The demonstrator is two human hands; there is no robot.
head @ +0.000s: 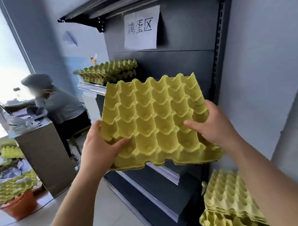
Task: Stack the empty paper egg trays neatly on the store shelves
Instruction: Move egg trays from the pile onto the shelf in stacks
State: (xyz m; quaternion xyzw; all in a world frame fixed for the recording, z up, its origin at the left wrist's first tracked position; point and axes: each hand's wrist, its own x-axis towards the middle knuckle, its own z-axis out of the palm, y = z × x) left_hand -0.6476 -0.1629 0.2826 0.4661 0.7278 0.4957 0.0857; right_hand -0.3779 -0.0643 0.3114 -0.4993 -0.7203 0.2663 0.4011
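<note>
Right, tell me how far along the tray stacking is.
Done: a small stack sits on the shelf. In hand: left hand and right hand grip one tray in front of it. Left: a loose pile at lower right, and more trays on the orange tub and floor.

Dark shelf [91, 88], stacked egg trays [109, 72] atop

We see a stack of yellow-green paper egg trays [109, 72] blocking the dark metal shelf [91, 89] at its left end; open room right of it and above, up to the black upper shelf [128, 0].
</note>
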